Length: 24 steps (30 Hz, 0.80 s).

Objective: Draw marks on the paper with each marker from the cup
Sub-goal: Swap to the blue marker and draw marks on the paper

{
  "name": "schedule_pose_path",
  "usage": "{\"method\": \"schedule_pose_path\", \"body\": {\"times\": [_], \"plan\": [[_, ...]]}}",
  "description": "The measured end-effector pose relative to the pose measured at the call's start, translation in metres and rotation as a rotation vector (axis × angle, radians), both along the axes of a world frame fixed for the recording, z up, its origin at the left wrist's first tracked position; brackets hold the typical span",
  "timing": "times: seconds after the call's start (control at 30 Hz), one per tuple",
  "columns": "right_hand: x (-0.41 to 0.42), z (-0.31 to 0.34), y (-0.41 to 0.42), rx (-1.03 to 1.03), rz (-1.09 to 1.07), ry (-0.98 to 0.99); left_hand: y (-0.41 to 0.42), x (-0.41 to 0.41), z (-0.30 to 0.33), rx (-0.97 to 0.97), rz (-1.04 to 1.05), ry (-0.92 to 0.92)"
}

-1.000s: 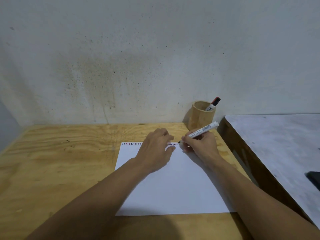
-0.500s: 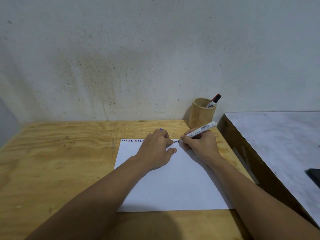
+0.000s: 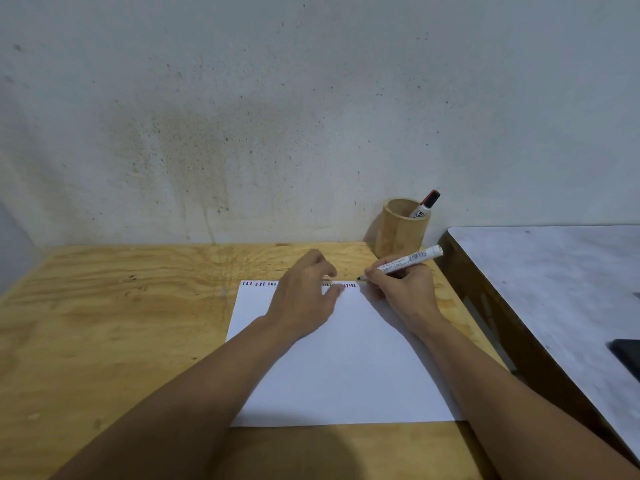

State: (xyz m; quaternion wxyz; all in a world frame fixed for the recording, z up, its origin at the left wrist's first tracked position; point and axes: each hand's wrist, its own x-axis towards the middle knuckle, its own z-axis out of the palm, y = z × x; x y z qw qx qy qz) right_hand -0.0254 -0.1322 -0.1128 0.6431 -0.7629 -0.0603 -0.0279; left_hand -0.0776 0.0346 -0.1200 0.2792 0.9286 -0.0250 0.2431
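The desk (image 3: 114, 306) is raw plywood, matt, with open grain and knots. On it lies smooth, matt white paper (image 3: 346, 368). The cup (image 3: 398, 233) at the far right looks like matt bamboo or wood. The marker (image 3: 412, 259) has a smooth white plastic barrel. The right-hand tabletop (image 3: 554, 278) is marbled grey, faintly glossy. The wall (image 3: 277, 116) is rough, stained plaster.

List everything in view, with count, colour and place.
paper: one, white, on the wooden table, coloured marks along its far edge
marker: one, white barrel, in the right hand, tip at the paper's far right corner
cup: one, tan, far right of the table
second marker: one, red-and-black cap, in the cup
wooden table: one, light brown
grey table: one, right
left hand: resting on the paper
right hand: gripping the marker
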Motion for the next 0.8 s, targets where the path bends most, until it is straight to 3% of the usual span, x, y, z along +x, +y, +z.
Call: {"method": "schedule_pose_path", "body": {"times": [0.07, 0.23, 0.3, 0.37, 0.5, 0.63, 0.8], "plan": [[0.001, 0.0, -0.001, 0.043, -0.011, 0.019, 0.004, 0.005, 0.001, -0.064, 0.088, -0.06], [-0.005, 0.013, 0.001, 0.246, 0.052, 0.101, 0.012, 0.025, 0.004, -0.123, 0.125, 0.179], [-0.007, 0.019, 0.001, 0.357, 0.069, 0.149, 0.014, 0.03, 0.006, -0.161, 0.13, 0.184], [-0.006, 0.025, -0.001, 0.423, 0.058, 0.185, 0.012, 0.03, 0.01, -0.329, 0.145, 0.17], [-0.001, 0.036, -0.003, 0.417, 0.075, 0.165, 0.003, 0.025, 0.032, -0.932, 0.042, 0.214], [-0.001, 0.047, -0.001, 0.38, 0.114, 0.095, 0.003, 0.022, 0.048, -1.144, -0.018, 0.266], [-0.001, 0.055, -0.001, 0.364, 0.099, 0.037, 0.001, 0.024, 0.051, -1.211, -0.08, 0.3]]}}
